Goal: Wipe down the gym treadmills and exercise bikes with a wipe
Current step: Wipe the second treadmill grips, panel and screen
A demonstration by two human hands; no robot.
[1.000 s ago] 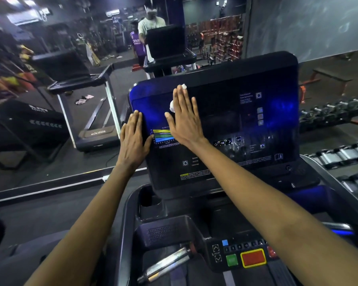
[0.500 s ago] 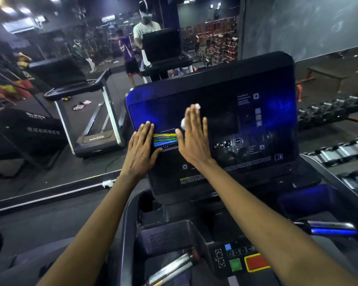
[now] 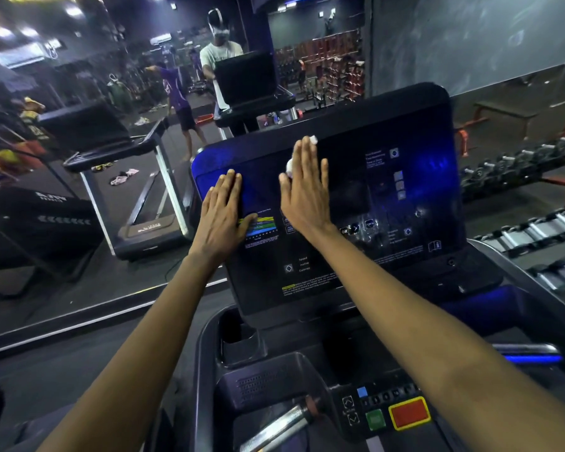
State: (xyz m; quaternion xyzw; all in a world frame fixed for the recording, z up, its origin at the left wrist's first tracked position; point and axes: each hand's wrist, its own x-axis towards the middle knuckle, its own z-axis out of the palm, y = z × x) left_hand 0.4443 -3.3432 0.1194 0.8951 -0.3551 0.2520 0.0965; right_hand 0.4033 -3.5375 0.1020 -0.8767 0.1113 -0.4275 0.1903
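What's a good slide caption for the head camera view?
Right hand presses a white wipe flat against the treadmill console while the left hand rests on its left edge.

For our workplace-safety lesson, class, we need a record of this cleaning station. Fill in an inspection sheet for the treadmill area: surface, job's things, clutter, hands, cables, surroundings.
Surface: treadmill console, a dark glossy panel with printed labels and blue light reflections.
Job's things: white wipe, pressed against the console under the right hand; only its edges show.
Clutter: cloths lying on the floor, seen in the mirror.
Hands: left hand flat on the console's left part, fingers straight; right hand flat over the wipe.
Cables: nothing seen.
Surroundings: mirror wall ahead; dumbbell rack to the right; red button and green button below the console.
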